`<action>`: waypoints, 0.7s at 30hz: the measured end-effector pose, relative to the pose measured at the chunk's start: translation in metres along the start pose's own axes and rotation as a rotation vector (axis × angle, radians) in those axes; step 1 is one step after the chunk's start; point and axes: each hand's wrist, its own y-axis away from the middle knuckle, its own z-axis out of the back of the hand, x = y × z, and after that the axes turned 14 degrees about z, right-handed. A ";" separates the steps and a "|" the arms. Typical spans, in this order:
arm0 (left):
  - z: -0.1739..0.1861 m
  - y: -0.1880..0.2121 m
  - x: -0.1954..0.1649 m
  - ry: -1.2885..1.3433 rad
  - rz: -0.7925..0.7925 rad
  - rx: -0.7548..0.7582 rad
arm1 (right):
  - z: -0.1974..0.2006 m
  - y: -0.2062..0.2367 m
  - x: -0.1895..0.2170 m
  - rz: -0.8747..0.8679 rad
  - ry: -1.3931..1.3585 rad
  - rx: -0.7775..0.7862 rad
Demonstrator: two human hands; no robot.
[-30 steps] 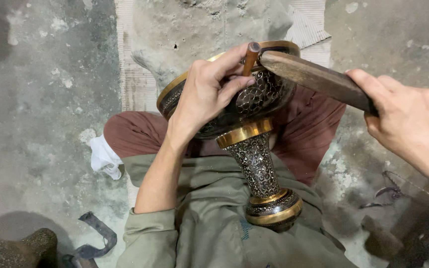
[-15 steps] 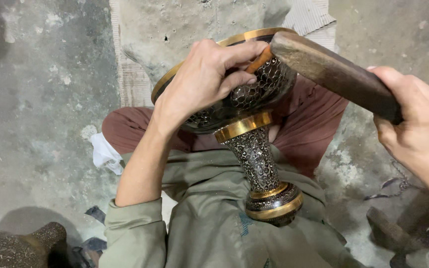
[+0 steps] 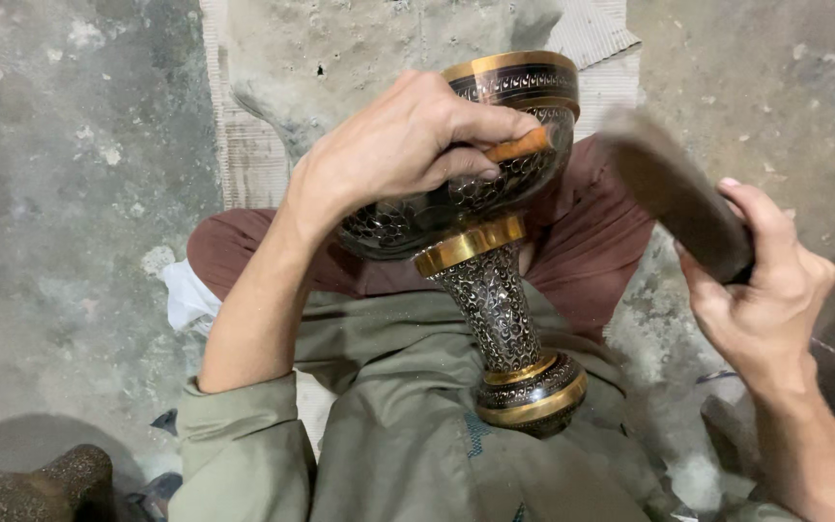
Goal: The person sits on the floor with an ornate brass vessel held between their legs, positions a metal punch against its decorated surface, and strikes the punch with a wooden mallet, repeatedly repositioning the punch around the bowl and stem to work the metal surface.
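the left hand (image 3: pixel 403 145) was clamped around a short wooden-handled tool (image 3: pixel 517 146), pressing it against the bowl of the engraved brass goblet (image 3: pixel 480 222), which lay tilted across the person's lap, foot near, rim far. the right hand (image 3: pixel 761 290) was closed on a blurred wooden mallet (image 3: pixel 674 193), held just right of the tool, its long axis pointing up-left towards it.
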 end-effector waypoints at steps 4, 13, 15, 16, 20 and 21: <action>0.005 -0.007 0.001 -0.002 -0.041 0.110 | -0.018 0.019 0.007 -0.048 0.023 -0.049; 0.011 -0.011 0.001 0.021 -0.079 0.201 | -0.047 0.043 0.020 -0.170 -0.235 -0.180; 0.011 -0.009 0.002 0.011 -0.132 0.144 | -0.045 0.042 0.021 -0.168 -0.238 -0.153; 0.011 -0.009 0.002 0.012 -0.100 0.172 | -0.043 0.041 0.022 -0.103 -0.079 -0.074; 0.011 -0.005 0.004 0.023 -0.060 0.188 | -0.038 0.031 0.023 -0.202 -0.346 -0.245; 0.011 -0.003 0.005 0.030 -0.071 0.166 | -0.035 0.029 0.024 -0.156 -0.226 -0.164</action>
